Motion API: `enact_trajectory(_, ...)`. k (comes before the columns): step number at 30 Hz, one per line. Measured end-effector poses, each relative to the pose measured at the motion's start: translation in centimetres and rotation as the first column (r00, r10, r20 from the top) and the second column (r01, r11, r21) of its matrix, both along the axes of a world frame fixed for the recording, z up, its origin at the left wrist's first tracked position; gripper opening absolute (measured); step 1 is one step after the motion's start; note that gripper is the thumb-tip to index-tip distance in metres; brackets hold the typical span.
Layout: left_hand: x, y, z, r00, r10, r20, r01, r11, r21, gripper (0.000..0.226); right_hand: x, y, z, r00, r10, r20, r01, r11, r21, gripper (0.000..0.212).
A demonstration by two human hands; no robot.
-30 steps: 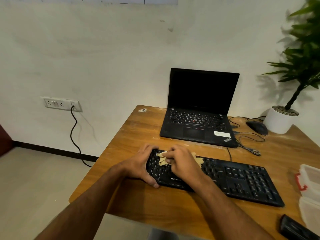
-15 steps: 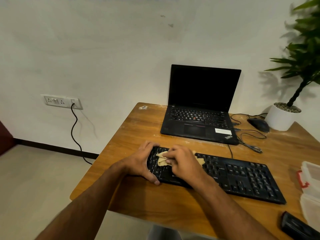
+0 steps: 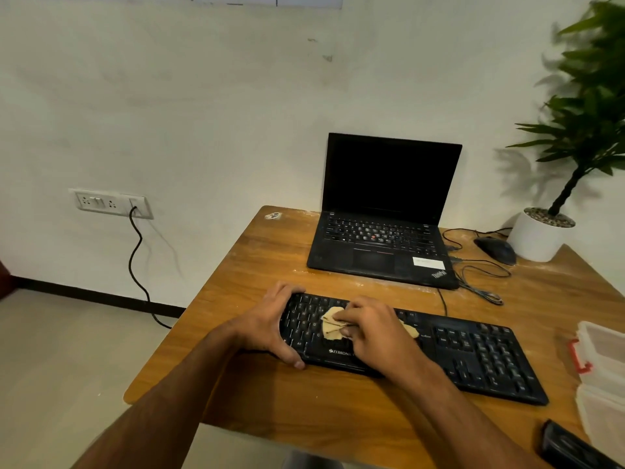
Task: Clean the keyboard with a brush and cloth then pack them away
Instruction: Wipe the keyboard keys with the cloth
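Note:
A black keyboard (image 3: 473, 353) lies across the front of the wooden table (image 3: 257, 265). My left hand (image 3: 270, 323) grips its left end, thumb on the front edge and fingers over the back edge. My right hand (image 3: 375, 330) presses a crumpled beige cloth (image 3: 329, 324) onto the keys left of the middle, its fingers curled over the cloth. A strip of the cloth shows to the right of that hand. A black object (image 3: 571, 448), possibly the brush, lies at the bottom right corner, partly cut off.
An open black laptop (image 3: 382, 242) stands behind the keyboard. A mouse (image 3: 495, 250) with loose cables and a white plant pot (image 3: 537, 236) are at the back right. A clear plastic box (image 3: 602, 374) with a red latch sits at the right edge.
My right hand has slid the cloth slightly to the right along the keys. My left hand stays on the keyboard's left end.

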State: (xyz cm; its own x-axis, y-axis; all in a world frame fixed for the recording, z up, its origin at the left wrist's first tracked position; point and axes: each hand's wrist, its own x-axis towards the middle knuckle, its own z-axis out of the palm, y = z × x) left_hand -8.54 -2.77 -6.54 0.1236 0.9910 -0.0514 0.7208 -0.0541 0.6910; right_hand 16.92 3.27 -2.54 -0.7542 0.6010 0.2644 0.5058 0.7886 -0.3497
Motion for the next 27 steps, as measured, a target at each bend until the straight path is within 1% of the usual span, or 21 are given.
enact_trajectory(5,0.1,-0.1,0.0,1.000,-0.001,0.000,0.001,0.999,0.044,0.128,-4.8,-1.4,0.2,0.990,0.085,-0.109,-0.083,0.996,0.015,0.034)
enact_trajectory(7,0.1,-0.1,-0.1,1.000,-0.008,-0.001,0.008,0.998,0.062,0.125,-5.5,-1.6,0.1,0.990,0.103,-0.094,-0.102,0.995,0.023,0.034)
enact_trajectory(10,0.0,0.0,0.0,1.000,-0.016,-0.003,0.016,0.998,0.057,0.125,-4.1,-1.6,-0.1,0.991,0.131,-0.003,-0.130,0.990,0.050,0.031)
enact_trajectory(13,-0.2,0.1,-0.1,1.000,-0.017,0.006,0.017,1.000,0.024,0.128,-1.1,-0.9,-0.3,0.995,0.075,0.072,-0.077,0.997,0.020,0.034)
enact_trajectory(16,-0.2,0.2,-0.2,1.000,-0.019,0.012,0.019,1.000,0.013,0.129,0.6,-0.5,-0.4,0.998,0.015,0.068,-0.015,1.000,-0.008,0.037)
enact_trajectory(19,-0.1,0.1,-0.2,1.000,-0.013,0.007,0.013,0.999,0.031,0.130,-1.1,-1.2,-0.3,0.997,0.057,0.047,-0.058,0.998,0.021,0.035)
enact_trajectory(23,0.2,0.0,-0.2,1.000,-0.008,0.007,0.008,0.998,0.061,0.126,-4.4,-2.2,0.2,0.993,0.114,-0.004,-0.114,0.992,0.062,0.026)
enact_trajectory(25,0.2,0.0,-0.1,1.000,-0.009,0.007,0.008,0.998,0.063,0.126,-4.3,-2.3,0.4,0.992,0.130,-0.001,-0.130,0.990,0.055,0.024)
enact_trajectory(27,0.1,0.0,0.0,1.000,-0.009,0.007,0.009,0.999,0.051,0.126,-3.0,-2.3,0.4,0.992,0.126,0.021,-0.127,0.991,0.037,0.027)
